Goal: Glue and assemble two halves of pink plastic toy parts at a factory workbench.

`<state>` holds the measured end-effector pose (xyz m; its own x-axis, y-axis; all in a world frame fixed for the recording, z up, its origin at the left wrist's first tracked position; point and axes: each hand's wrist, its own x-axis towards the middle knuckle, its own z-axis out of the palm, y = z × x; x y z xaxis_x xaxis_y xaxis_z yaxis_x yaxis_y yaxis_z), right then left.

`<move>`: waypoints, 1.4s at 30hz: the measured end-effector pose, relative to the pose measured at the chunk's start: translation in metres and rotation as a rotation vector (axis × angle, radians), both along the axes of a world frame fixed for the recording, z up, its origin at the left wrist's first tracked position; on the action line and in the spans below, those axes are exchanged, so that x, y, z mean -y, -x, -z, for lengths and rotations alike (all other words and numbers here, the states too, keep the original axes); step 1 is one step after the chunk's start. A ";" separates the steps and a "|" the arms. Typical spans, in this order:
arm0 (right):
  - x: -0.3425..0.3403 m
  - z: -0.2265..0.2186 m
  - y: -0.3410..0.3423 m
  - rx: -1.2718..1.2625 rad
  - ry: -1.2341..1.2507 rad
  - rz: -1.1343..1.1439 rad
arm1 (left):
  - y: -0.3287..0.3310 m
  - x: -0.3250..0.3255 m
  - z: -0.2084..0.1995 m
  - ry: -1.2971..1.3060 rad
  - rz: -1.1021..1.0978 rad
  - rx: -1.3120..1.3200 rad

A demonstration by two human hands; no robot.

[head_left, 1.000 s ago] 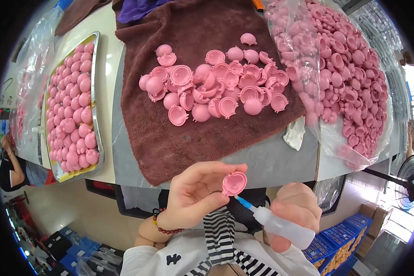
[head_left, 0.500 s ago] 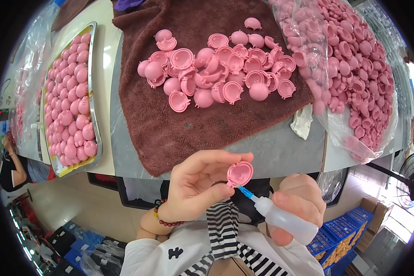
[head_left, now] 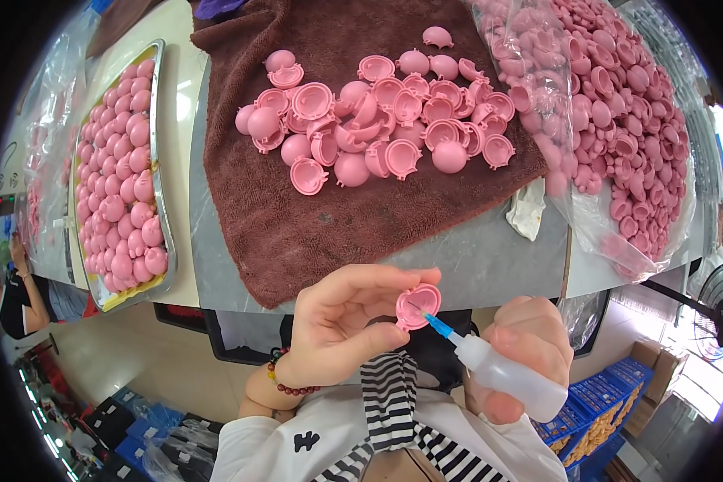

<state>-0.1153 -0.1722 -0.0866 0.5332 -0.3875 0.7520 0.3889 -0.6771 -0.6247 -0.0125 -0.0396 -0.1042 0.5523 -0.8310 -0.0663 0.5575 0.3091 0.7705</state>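
Between the thumb and fingers of my left hand (head_left: 341, 325) is a pink half-sphere shell (head_left: 414, 308), its hollow side turned up and toward the right. My right hand (head_left: 528, 337) grips a translucent white squeeze bottle (head_left: 516, 381). The bottle's blue tip (head_left: 439, 325) points up and left, and its thin needle reaches over the shell's hollow. Whether the needle touches the inner wall I cannot tell. Beyond my hands, several loose pink half-shells (head_left: 402, 159) lie on a brown towel (head_left: 329, 221), some hollow side up, some domed side up.
A metal tray (head_left: 169, 241) full of pink balls stands at the left. To the right, a clear plastic bag (head_left: 570, 193) holds a heap of pink shells (head_left: 627, 120). A crumpled white tissue (head_left: 527, 210) lies by the towel's right corner on the grey table (head_left: 490, 277).
The bottle's tip has moved from the shell's lower rim up over its hollow, and my right hand has shifted slightly right. My left hand holds the shell nearly still.
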 end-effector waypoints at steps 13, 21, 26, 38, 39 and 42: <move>0.002 0.002 0.002 -0.003 0.027 0.019 | 0.000 -0.001 0.000 -0.004 -0.002 0.019; 0.002 0.004 -0.005 0.015 0.055 0.068 | -0.004 -0.003 0.006 0.086 -0.002 0.158; 0.002 0.001 -0.004 -0.003 0.051 0.061 | -0.003 -0.001 0.002 0.027 -0.051 0.269; 0.024 0.016 0.020 0.080 -0.001 0.189 | -0.006 0.001 0.013 0.281 0.078 0.001; 0.035 0.023 0.028 0.021 0.021 0.284 | -0.007 -0.001 0.015 0.352 0.139 -0.118; 0.054 0.020 0.027 -0.129 -0.257 0.509 | -0.006 -0.001 0.010 0.211 0.150 -0.266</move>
